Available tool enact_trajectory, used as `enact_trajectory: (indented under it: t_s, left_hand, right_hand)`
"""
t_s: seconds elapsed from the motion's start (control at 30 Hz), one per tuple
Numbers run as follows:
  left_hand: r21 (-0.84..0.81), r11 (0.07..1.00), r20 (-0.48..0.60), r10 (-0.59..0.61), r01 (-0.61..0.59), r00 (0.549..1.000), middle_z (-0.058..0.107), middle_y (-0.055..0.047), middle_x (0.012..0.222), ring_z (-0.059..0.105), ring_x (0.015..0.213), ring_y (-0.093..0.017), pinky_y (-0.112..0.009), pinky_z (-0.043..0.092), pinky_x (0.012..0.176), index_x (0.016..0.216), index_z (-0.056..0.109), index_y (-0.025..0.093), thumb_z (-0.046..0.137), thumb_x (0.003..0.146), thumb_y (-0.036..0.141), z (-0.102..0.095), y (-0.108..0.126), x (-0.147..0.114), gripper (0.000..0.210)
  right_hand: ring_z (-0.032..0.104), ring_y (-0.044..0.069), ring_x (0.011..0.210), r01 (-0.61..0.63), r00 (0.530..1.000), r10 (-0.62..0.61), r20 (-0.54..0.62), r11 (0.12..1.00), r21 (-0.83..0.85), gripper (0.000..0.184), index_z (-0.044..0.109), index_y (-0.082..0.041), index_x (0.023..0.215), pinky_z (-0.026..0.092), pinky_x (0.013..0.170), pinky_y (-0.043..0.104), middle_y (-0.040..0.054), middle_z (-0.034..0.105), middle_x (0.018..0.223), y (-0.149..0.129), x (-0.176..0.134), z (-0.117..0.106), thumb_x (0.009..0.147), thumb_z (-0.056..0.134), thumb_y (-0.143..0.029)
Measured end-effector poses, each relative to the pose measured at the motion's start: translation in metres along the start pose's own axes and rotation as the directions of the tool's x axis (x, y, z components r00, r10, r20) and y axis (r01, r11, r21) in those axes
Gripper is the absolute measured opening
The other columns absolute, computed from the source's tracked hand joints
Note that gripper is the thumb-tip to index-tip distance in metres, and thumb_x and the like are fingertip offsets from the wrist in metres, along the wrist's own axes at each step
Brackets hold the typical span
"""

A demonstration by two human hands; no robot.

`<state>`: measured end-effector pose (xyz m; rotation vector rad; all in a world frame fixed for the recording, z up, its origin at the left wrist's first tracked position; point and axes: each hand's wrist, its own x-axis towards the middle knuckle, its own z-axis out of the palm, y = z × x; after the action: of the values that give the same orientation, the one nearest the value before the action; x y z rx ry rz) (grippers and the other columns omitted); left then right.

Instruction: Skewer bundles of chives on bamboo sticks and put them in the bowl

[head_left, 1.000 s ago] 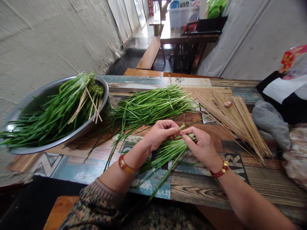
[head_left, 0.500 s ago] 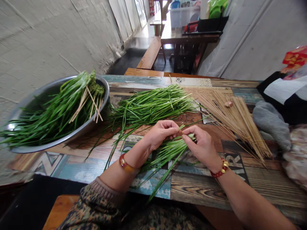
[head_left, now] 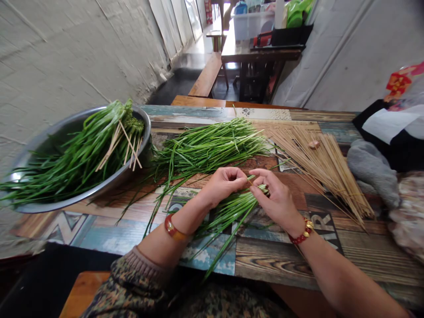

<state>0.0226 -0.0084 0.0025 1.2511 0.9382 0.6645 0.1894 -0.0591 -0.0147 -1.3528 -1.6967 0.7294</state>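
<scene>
My left hand (head_left: 230, 182) is closed in a pinch on the pale end of a chive stalk, right beside the other hand's fingertips. My right hand (head_left: 273, 193) pinches a thin bamboo skewer (head_left: 250, 182), whose tip shows between the two hands. A bunch of green chives (head_left: 233, 210) hangs below the fingers, white ends gathered at my right hand and leaves spread toward the table's front edge. Whether each stalk is pierced by the skewer is hidden by the fingers. Just beyond my hands lies a larger pile of loose chives (head_left: 212, 143).
A metal basin (head_left: 96, 187) at left holds chives bunched on skewers. Many bare bamboo skewers (head_left: 344, 172) lie fanned out at right, a small pinkish piece (head_left: 314, 144) on them. Grey cloth (head_left: 371, 165) and a filled plastic bag (head_left: 409, 212) sit at the right edge.
Both hands stay together at the same spot with small finger movements. My right index finger has lifted slightly. The view has shifted a little.
</scene>
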Motion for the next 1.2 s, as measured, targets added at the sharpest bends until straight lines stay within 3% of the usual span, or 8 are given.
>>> enact_trajectory:
  t_s: [0.2, 0.4, 0.7, 0.97, 1.1, 1.2]
  left_hand:
    - [0.078, 0.997, -0.034, 0.018, -0.016, 0.999, 0.051, 0.002, 0.057, 0.039, 0.053, -0.007, -0.021, 0.028, 0.052, 0.064, 0.06, 0.01, 0.064, 0.073, 0.033, 0.001, -0.002, 0.0, 0.025]
    - [0.009, 1.0, -0.019, 0.013, -0.013, 1.0, 0.052, 0.002, 0.058, 0.04, 0.054, -0.006, -0.02, 0.029, 0.053, 0.066, 0.062, 0.01, 0.067, 0.072, 0.033, 0.002, -0.001, 0.0, 0.025]
    - [-0.056, 0.998, -0.051, 0.006, -0.009, 0.999, 0.058, 0.0, 0.065, 0.048, 0.058, -0.008, -0.02, 0.037, 0.057, 0.072, 0.065, 0.011, 0.074, 0.067, 0.037, -0.008, 0.009, -0.002, 0.029]
    - [-0.122, 0.991, -0.177, 0.029, -0.051, 0.984, 0.061, 0.0, 0.067, 0.049, 0.06, -0.007, -0.019, 0.038, 0.058, 0.069, 0.066, 0.011, 0.076, 0.065, 0.035, -0.014, 0.007, 0.002, 0.026]
    - [-0.181, 0.983, -0.193, 0.003, -0.038, 0.981, 0.061, 0.0, 0.066, 0.05, 0.059, -0.008, -0.019, 0.04, 0.058, 0.069, 0.065, 0.011, 0.077, 0.064, 0.035, -0.015, 0.006, 0.002, 0.027]
    - [-0.184, 0.983, -0.178, -0.015, -0.018, 0.984, 0.062, 0.0, 0.066, 0.05, 0.058, -0.008, -0.02, 0.04, 0.057, 0.068, 0.066, 0.011, 0.078, 0.063, 0.037, -0.015, 0.007, 0.001, 0.029]
  right_hand:
    - [0.062, 0.016, 0.075, -0.001, 0.999, 0.002, -0.048, 1.0, 0.012, 0.023, 0.054, -0.02, 0.108, 0.047, 0.073, 0.027, 0.0003, 0.063, 0.079, 0.001, -0.001, 0.006, 0.085, 0.054, -0.021]
    - [0.063, 0.017, 0.079, -0.024, 0.998, 0.028, -0.058, 0.998, 0.061, 0.024, 0.054, -0.02, 0.107, 0.049, 0.074, 0.03, 0.0031, 0.065, 0.085, 0.004, 0.002, 0.007, 0.084, 0.059, -0.025]
    - [0.059, 0.011, 0.059, -0.182, 0.983, 0.163, 0.082, 0.891, 0.415, 0.035, 0.05, -0.02, 0.118, 0.05, 0.052, 0.023, 0.0011, 0.061, 0.085, 0.005, 0.002, -0.002, 0.089, 0.053, -0.039]
    - [0.059, 0.013, 0.062, -0.168, 0.981, 0.15, 0.125, 0.974, 0.149, 0.024, 0.063, -0.016, 0.095, 0.046, 0.053, 0.023, 0.0031, 0.066, 0.076, 0.013, 0.002, -0.011, 0.087, 0.056, -0.038]
    - [0.056, 0.013, 0.06, -0.068, 0.985, 0.064, 0.16, 0.997, 0.021, 0.02, 0.065, -0.018, 0.081, 0.043, 0.056, 0.024, 0.0005, 0.064, 0.069, 0.01, 0.002, -0.012, 0.088, 0.054, -0.033]
    - [0.054, 0.013, 0.059, -0.006, 0.992, 0.013, 0.123, 0.998, -0.056, 0.022, 0.062, -0.019, 0.07, 0.041, 0.057, 0.024, -0.0009, 0.062, 0.064, 0.005, 0.001, -0.01, 0.088, 0.053, -0.028]
